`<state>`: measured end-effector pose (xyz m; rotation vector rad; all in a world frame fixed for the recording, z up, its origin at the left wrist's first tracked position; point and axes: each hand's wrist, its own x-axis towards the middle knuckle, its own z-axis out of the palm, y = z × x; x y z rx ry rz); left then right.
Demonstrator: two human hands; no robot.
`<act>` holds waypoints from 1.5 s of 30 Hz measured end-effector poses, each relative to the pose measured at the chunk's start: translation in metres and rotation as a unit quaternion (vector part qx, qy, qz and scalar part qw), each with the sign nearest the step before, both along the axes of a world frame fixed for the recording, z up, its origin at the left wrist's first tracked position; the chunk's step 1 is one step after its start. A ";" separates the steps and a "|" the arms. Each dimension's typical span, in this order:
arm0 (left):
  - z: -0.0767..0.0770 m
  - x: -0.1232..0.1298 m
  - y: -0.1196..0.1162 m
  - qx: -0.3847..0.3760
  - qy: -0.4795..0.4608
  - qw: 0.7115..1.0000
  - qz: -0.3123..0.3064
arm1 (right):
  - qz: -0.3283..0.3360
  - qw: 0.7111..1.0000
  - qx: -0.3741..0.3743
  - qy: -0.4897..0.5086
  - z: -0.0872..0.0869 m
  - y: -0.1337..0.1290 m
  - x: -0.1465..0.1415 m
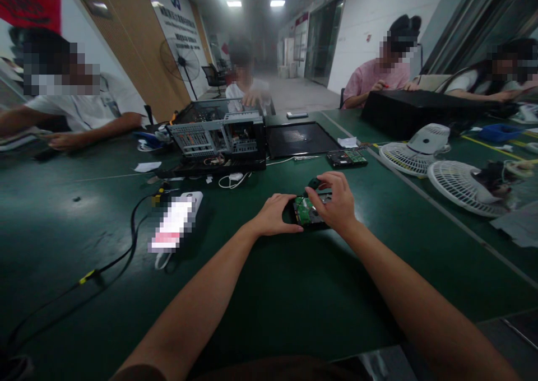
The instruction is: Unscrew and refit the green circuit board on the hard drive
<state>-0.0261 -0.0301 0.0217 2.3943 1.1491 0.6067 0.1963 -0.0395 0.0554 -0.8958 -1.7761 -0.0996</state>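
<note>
A hard drive (303, 208) with its green circuit board facing up lies on the green table before me. My left hand (275, 214) grips the drive's left end, thumb along the near edge and fingers at the far edge. Above the board, my right hand (334, 204) pinches a screwdriver (313, 185) by its short dark handle. The handle points up and the tip comes down near the board. My fingers partly cover the drive's right side, and I cannot tell whether the tip touches a screw.
An open computer case (216, 137) stands ahead, with a black panel (300, 137) beside it. A second hard drive (347, 157) lies beyond my right hand. White fan parts (464, 187) sit at the right. A phone (179, 221) and a black cable (133, 230) lie left. Several people sit around.
</note>
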 end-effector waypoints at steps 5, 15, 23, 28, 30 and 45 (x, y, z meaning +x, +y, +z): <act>0.001 0.000 -0.001 0.000 -0.001 1.000 -0.001 | 0.017 0.999 -0.044 0.016 -0.003 -0.002 -0.004; 0.005 -0.001 -0.002 -0.016 0.000 1.000 0.001 | 0.001 0.998 -0.055 -0.013 0.005 -0.006 -0.002; 0.006 0.000 -0.003 -0.022 -0.003 1.000 0.003 | 0.014 0.997 -0.076 -0.024 0.004 -0.005 -0.004; 0.004 0.000 -0.002 -0.018 -0.001 1.000 0.007 | 0.006 0.996 -0.080 -0.028 0.005 -0.005 -0.003; 0.003 0.000 -0.002 -0.015 -0.001 1.000 0.003 | 0.024 0.996 -0.083 -0.028 0.004 -0.005 -0.003; 0.007 0.000 -0.003 -0.016 -0.001 1.000 -0.003 | 0.053 0.993 -0.108 -0.013 -0.001 -0.005 -0.004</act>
